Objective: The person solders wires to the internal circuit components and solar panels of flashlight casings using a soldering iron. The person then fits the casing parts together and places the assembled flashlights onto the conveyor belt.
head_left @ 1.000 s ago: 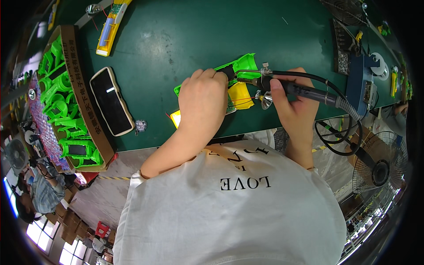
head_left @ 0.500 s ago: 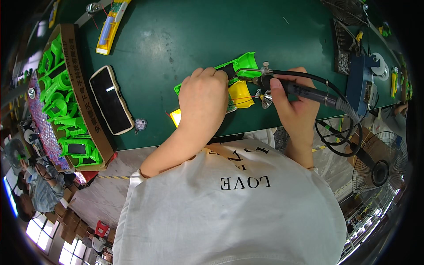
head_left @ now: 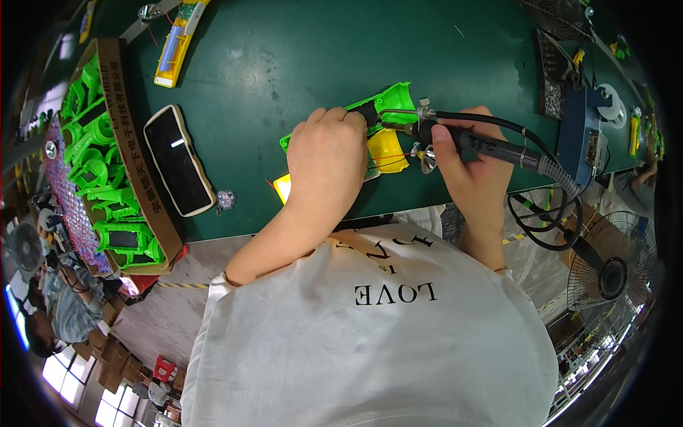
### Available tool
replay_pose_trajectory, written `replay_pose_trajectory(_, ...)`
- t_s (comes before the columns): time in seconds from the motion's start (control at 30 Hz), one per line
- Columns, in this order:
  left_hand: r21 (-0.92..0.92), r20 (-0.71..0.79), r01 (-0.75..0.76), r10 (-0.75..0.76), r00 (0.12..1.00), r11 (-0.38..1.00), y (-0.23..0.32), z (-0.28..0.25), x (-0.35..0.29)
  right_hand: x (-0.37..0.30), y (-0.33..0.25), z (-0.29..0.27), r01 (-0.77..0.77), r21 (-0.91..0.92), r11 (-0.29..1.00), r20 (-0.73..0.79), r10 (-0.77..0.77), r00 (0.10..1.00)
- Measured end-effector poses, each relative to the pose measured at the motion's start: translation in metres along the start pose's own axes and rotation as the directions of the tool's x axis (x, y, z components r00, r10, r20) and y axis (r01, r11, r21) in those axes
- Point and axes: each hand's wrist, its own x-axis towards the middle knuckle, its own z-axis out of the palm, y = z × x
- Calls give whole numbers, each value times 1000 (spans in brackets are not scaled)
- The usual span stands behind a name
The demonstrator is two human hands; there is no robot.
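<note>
My left hand (head_left: 329, 153) is closed over a green plastic casing half (head_left: 397, 99), hiding most of it; its fingertips are out of sight. A black part (head_left: 368, 112) sits inside the casing by those fingers. In my right hand (head_left: 473, 167) is a soldering iron (head_left: 491, 146) with a thin curved metal feed tube. Its tip points left, at the black part. Nearer to me lies a yellow casing half (head_left: 390, 154), partly under my left hand. A small silvery reflector (head_left: 427, 158) on thin wires rests beside it, close to my right fingers.
A cardboard box (head_left: 135, 164) of green casings stands at the left, beside a phone (head_left: 179, 160). Another yellow casing (head_left: 176, 50) with a battery lies at the far left. A blue machine (head_left: 575, 135) is at the right. The iron's black cable (head_left: 526, 133) loops past the table edge.
The soldering iron and my right hand have shifted very slightly left. My left hand and the green casing are nearly unmoved.
</note>
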Motion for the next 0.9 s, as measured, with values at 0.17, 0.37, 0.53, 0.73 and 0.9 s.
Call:
replay_pose_trajectory(0.17,8,-9,-4,4,1000,1000,0,1,0,0,1,-1,15,-7,1000,-9,-15,1000)
replay_pose_trajectory(0.37,22,-10,-2,2,1000,1000,0,1,0,0,1,-1,3,-11,1000,3,-3,1000)
replay_pose_trajectory(0.53,30,6,2,-2,1000,1000,0,0,1,0,0,-1,15,-5,1000,-9,-15,1000)
replay_pose_trajectory(0.73,45,-2,-4,4,1000,999,0,2,1,-1,-4,-5,-33,62,998,-47,35,998)
replay_pose_trajectory(0.9,71,-13,3,-2,1000,997,1,3,0,-2,2,-11,-8,52,999,-108,14,994)
